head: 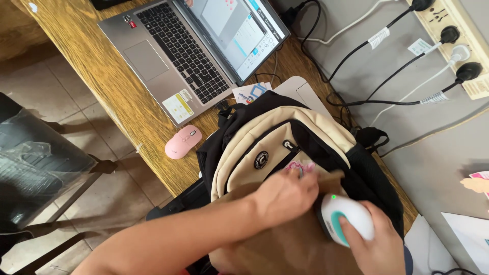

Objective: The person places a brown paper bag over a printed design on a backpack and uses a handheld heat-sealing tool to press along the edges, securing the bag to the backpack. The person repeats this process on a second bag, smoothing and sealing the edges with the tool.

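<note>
Right hand (374,242) grips a small white-and-teal device (346,220), its green light on, against brown paper (295,239) laid over the backpack (285,137). Left hand (282,196), fingers (298,173) curled, presses the paper's top edge. Beyond on the surface (102,66): pink mouse (183,141), open laptop (193,46).

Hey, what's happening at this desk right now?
A person presses a small white and teal handheld device with the right hand onto brown paper laid over a beige and black backpack. The left hand steadies the paper beside a pink design on the bag. A green light shows on the device. An open laptop and a pink mouse sit on the wooden table.
</note>
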